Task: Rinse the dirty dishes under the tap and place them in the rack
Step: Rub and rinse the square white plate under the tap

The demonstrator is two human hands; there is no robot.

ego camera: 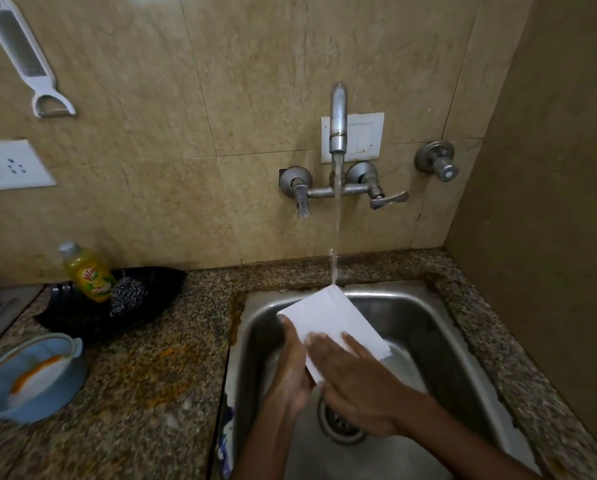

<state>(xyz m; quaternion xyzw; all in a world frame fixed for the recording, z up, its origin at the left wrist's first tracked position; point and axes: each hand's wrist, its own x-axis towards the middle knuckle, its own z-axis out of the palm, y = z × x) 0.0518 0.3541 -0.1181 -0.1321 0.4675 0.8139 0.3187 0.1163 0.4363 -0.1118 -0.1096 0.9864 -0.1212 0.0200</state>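
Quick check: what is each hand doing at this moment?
Left hand: grip closed on the left edge of the white rectangular plate, held tilted under the running tap.
Right hand: open, fingers laid flat on the plate's face.

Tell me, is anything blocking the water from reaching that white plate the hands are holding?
No, nothing visible does. The stream falls straight from the tap onto the top corner of the white plate. The left hand grips its edge and the right hand lies flat lower down, clear of the stream.
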